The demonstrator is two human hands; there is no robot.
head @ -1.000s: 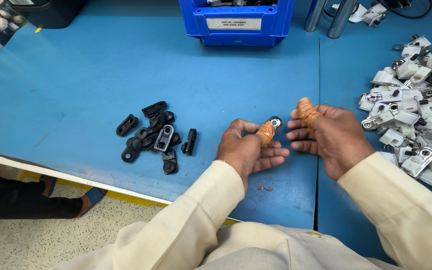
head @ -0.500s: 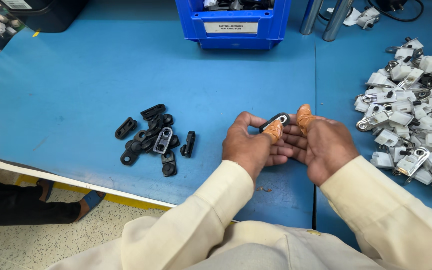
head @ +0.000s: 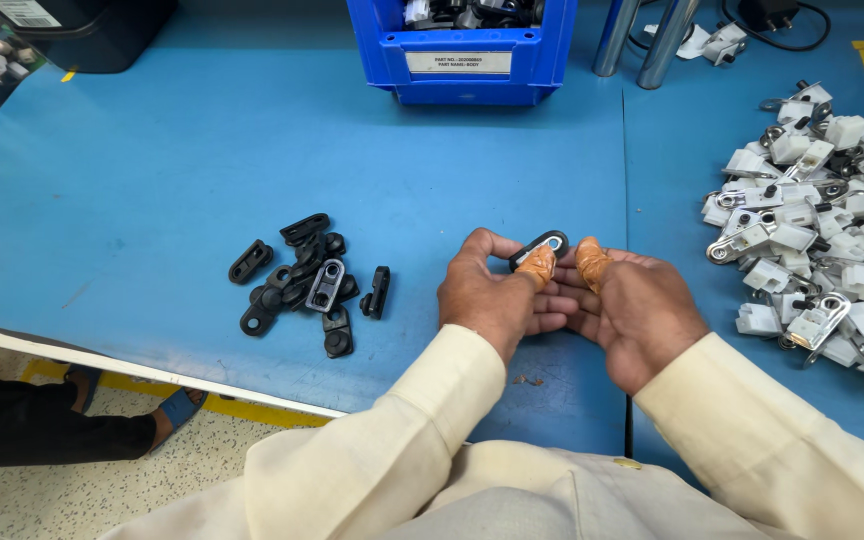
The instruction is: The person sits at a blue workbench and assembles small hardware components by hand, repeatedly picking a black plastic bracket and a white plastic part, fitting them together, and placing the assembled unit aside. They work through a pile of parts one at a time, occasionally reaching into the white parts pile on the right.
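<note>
Spanning the view: blue worktable (head: 202, 150). Blue parts bin (head: 462, 45) at far edge. Heap of white-and-metal parts (head: 832, 220) at right. Cluster of black brackets (head: 307, 285) at left. Left hand (head: 497, 295) and right hand (head: 637, 310), touching above the table, fingertips pinching one black bracket (head: 540, 245) between them.

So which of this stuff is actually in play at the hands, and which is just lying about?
In play:
- left hand
- right hand
- black part, held in the left hand
- pile of black parts

Lying about:
- blue bin
- heap of white and metal parts
- black container
- two metal posts
</note>
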